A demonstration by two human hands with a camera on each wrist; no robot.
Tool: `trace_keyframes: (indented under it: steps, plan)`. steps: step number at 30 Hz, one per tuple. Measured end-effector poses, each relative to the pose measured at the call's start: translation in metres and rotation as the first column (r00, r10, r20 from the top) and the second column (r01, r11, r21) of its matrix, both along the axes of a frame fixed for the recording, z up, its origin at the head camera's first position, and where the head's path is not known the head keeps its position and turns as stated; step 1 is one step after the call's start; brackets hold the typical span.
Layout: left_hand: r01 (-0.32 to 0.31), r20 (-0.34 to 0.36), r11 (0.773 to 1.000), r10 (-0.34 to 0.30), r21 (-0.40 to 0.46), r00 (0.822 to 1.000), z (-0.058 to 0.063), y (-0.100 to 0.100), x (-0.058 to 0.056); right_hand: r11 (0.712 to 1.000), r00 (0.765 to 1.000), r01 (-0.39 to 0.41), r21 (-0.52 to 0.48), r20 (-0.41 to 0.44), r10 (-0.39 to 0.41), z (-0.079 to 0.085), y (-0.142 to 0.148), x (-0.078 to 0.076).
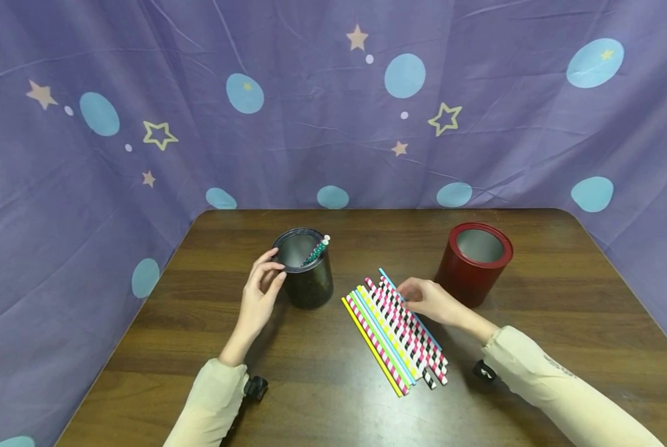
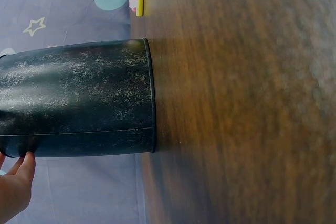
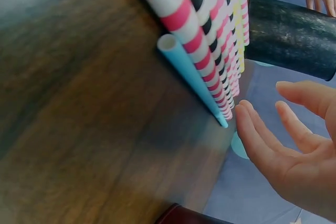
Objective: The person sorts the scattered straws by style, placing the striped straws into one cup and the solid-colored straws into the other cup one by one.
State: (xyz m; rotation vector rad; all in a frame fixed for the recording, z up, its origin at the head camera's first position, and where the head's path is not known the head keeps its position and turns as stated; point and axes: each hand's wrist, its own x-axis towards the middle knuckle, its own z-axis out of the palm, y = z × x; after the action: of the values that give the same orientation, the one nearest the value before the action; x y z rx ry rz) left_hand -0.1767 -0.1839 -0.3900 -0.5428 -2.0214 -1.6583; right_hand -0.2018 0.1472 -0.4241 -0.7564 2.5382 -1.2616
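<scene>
Right grip (image 1: pixel 431 302): bare hand, fingers bent loosely and apart from the thumb, holding nothing; fingertips at the right edge of the straws (image 1: pixel 403 329), contact uncertain.
Left grip (image 1: pixel 259 297): bare hand, fingertips resting against the rim and side of the black can (image 1: pixel 310 290), not closed round it.
Straws: slim hollow tubes, plain or striped, lying side by side on the desk (image 1: pixel 311 385) between the hands.
Black can: upright cylinder, scuffed and mottled, with a side seam.
Red can (image 1: pixel 467 279): upright, glossy, just beyond the right grip.
Desk: brown wood grain; bare strip between straws and black can, wider room in front; far edge meets purple cloth (image 1: pixel 311 93).
Count: cans, two; straws inside the black can, at least two; straws on the desk, many, overlapping, exact number unclear.
</scene>
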Motion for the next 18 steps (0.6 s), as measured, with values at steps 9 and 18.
trace_keyframes:
  steps: [9,18]
  plan:
    - [0.002,0.006,1.000,-0.002,-0.002,1.000,-0.0010,-0.0009,-0.0005,0.999,1.000,-0.010,0.035,-0.016,0.010,-0.0065,0.0043,0.0015]
    - [0.014,-0.003,1.000,-0.014,-0.003,1.000,-0.0002,-0.0007,0.0002,0.998,1.000,-0.022,0.053,-0.010,0.022,-0.0084,0.0055,0.0028]
